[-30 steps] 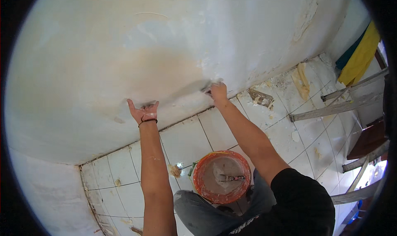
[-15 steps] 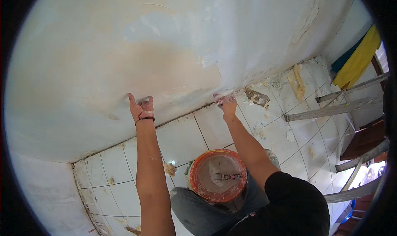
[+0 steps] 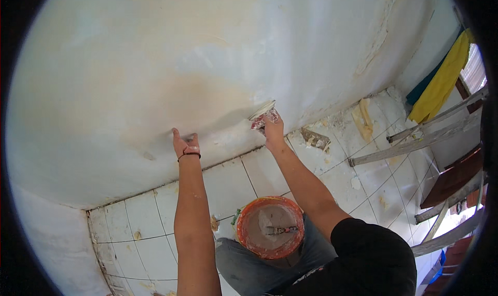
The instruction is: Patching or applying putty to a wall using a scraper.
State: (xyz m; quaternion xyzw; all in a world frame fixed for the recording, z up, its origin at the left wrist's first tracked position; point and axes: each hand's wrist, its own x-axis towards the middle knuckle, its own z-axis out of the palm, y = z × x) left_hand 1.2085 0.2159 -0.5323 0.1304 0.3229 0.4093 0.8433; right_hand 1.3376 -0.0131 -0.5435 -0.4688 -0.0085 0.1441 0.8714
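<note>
My right hand is closed around a putty knife with a reddish, paste-smeared body. Pale paste lies along its upper edge, close against the stained wall. To the left, my left hand is raised near the wall's lower part, a dark band at its wrist. A thin grey edge shows between its thumb and fingers; what it belongs to is hidden. Between my knees stands an orange bucket smeared with paste. Inside it are greyish paste and a small tool with a dark, coated handle.
White floor tiles meet the wall along a dark joint. A broken chunk and a tan scrap lie at right among crumbs. Wooden poles reach in from the right, below a yellow cloth.
My right hand has risen from the wall's foot, up and left, bringing the putty knife into clear view. My left hand sits slightly lower and further right. The view has shifted a little.
</note>
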